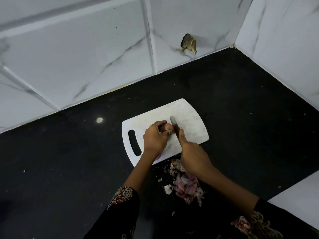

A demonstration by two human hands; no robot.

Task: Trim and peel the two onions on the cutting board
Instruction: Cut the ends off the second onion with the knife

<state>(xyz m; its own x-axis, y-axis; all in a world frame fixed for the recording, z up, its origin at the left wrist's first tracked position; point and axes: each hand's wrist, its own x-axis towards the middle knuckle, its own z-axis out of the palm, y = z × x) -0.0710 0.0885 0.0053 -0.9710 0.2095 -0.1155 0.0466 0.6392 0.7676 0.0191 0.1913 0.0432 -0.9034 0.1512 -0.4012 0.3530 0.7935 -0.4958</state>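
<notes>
A white cutting board (189,121) lies on the black counter. My left hand (154,139) grips a pinkish onion (167,127) on the board, fingers curled over it. My right hand (192,152) holds a knife (174,124), its blade standing against the onion's right side. A second onion (158,157) peeks out, purple-edged, under my left wrist at the board's near edge; most of it is hidden.
A pile of purple onion skins (185,184) lies on the counter just in front of the board, under my right forearm. White marble-look tiled walls (86,57) close off the back and right. The board has a handle slot (134,142) at its left end.
</notes>
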